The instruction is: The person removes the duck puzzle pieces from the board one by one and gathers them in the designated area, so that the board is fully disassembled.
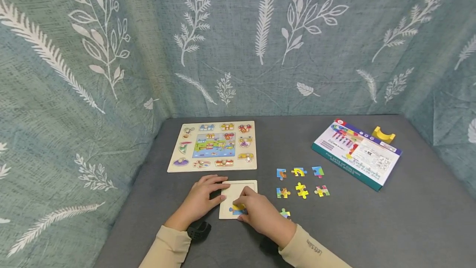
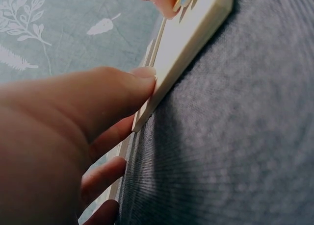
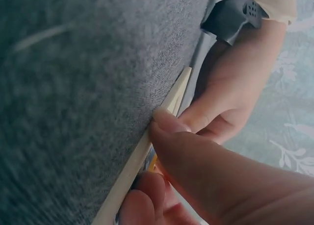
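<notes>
A small square wooden puzzle board (image 1: 232,192) with a raised rim lies flat on the table. On its lower part is a blue and yellow jigsaw piece (image 1: 236,210), partly hidden by fingers. My right hand (image 1: 258,212) pinches this piece with curled fingers, its thumb by the board's near edge. My left hand (image 1: 202,197) rests at the board's left side, fingers fairly straight. In the left wrist view its thumb (image 2: 122,90) touches the board's edge. Right of the board lie several loose jigsaw pieces (image 1: 301,190); one (image 1: 285,213) is partly covered by my right hand.
Behind the small board lies a larger wooden picture board (image 1: 188,164) with several knobbed pieces. A printed box (image 1: 353,154) sits at the back right, beside a yellow curved block (image 1: 383,135). A leaf-patterned curtain (image 1: 238,44) surrounds the dark table (image 1: 372,226).
</notes>
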The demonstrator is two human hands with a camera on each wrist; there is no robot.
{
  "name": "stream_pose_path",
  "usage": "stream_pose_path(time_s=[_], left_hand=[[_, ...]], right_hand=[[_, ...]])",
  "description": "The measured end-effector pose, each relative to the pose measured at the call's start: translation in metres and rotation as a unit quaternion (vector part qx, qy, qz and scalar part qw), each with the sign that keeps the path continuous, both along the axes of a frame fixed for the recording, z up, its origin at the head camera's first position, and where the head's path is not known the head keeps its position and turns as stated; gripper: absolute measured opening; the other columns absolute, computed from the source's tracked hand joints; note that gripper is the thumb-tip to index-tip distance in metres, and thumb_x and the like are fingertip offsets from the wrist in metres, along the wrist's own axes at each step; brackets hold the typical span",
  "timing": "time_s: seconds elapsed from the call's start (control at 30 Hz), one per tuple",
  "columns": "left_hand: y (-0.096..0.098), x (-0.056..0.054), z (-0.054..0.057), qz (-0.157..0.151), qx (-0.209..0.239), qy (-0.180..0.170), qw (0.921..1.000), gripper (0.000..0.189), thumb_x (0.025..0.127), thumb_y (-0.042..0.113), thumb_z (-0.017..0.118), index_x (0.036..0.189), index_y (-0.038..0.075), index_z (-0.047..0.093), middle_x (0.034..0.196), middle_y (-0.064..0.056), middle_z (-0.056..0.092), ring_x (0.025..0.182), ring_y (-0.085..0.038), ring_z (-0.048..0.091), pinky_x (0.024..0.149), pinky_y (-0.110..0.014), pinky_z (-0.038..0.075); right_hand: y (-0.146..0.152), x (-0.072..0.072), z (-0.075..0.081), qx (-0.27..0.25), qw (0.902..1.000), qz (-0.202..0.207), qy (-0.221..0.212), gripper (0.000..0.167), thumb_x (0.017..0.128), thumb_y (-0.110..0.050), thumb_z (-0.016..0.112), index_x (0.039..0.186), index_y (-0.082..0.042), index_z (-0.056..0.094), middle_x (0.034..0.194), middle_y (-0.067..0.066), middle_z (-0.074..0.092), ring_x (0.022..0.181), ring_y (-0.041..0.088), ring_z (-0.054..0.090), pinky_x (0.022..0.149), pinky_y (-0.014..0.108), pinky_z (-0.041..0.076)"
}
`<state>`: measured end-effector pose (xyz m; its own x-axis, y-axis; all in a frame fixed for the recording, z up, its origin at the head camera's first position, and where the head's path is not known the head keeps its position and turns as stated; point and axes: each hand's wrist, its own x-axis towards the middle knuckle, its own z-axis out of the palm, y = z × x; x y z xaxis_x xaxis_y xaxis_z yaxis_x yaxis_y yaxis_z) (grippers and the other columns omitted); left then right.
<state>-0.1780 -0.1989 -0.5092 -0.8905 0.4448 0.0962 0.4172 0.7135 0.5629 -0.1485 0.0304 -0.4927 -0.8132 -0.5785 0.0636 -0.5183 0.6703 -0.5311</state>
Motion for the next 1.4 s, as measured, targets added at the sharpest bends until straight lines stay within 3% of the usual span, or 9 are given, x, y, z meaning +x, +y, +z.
stream_pose_path(time_s=[0.3, 0.47, 0.7, 0.9, 1.23, 1.4], left_hand=[[0.001, -0.001, -0.001, 0.0, 0.002, 0.011, 0.9999, 0.037, 0.096, 0.016, 0.078, 0.133, 0.012, 0.074, 0.148, -0.009, 0.06, 0.142, -0.04, 0.044, 0.108, -0.071, 0.033], [0.002, -0.001, -0.001, 0.0, -0.001, 0.006, 1.0, 0.036, 0.097, 0.015, 0.078, 0.133, 0.012, 0.074, 0.148, -0.008, 0.06, 0.143, -0.039, 0.044, 0.109, -0.071, 0.032], [0.001, -0.001, -0.003, -0.008, -0.002, 0.004, 1.0, 0.037, 0.099, 0.017, 0.076, 0.135, 0.013, 0.073, 0.15, -0.008, 0.058, 0.143, -0.039, 0.043, 0.109, -0.072, 0.032], [0.0, 0.0, -0.004, -0.003, -0.006, 0.01, 0.9999, 0.037, 0.098, 0.017, 0.077, 0.134, 0.013, 0.073, 0.149, -0.007, 0.059, 0.143, -0.039, 0.043, 0.109, -0.072, 0.032], [0.0, -0.001, -0.005, -0.008, -0.005, -0.002, 1.0, 0.04, 0.097, 0.016, 0.078, 0.136, 0.012, 0.072, 0.15, -0.009, 0.057, 0.144, -0.041, 0.042, 0.11, -0.072, 0.03], [0.0, -0.002, -0.005, -0.01, -0.005, -0.004, 0.9999, 0.04, 0.097, 0.016, 0.078, 0.136, 0.011, 0.072, 0.151, -0.01, 0.057, 0.144, -0.042, 0.041, 0.11, -0.072, 0.029]], right_hand=[[0.0, -0.003, -0.001, -0.054, 0.9977, -0.025, -0.032, 0.02, 0.09, -0.012, 0.086, 0.101, -0.008, 0.071, 0.089, -0.003, 0.052, 0.071, 0.006, 0.05, 0.067, 0.025, 0.049], [0.001, -0.005, -0.003, -0.052, 0.9973, -0.031, -0.042, 0.024, 0.09, -0.01, 0.085, 0.097, -0.01, 0.063, 0.086, -0.005, 0.051, 0.07, 0.006, 0.05, 0.066, 0.026, 0.048], [0.002, -0.008, -0.005, -0.057, 0.9952, -0.019, -0.077, 0.018, 0.094, -0.009, 0.08, 0.09, -0.012, 0.064, 0.077, -0.007, 0.051, 0.065, 0.006, 0.047, 0.061, 0.025, 0.044], [0.007, -0.01, -0.003, -0.103, 0.9885, -0.028, -0.107, 0.015, 0.096, -0.01, 0.079, 0.089, -0.012, 0.065, 0.073, -0.007, 0.051, 0.062, 0.006, 0.045, 0.059, 0.025, 0.041], [0.053, -0.008, 0.017, -0.128, 0.9842, -0.098, -0.072, 0.015, 0.084, -0.004, 0.088, 0.083, -0.012, 0.075, 0.072, -0.008, 0.058, 0.064, 0.007, 0.051, 0.057, 0.024, 0.046], [0.084, -0.009, 0.022, -0.127, 0.9793, -0.138, -0.076, 0.017, 0.084, -0.002, 0.088, 0.086, -0.013, 0.075, 0.075, -0.008, 0.063, 0.068, 0.008, 0.058, 0.062, 0.026, 0.051]])
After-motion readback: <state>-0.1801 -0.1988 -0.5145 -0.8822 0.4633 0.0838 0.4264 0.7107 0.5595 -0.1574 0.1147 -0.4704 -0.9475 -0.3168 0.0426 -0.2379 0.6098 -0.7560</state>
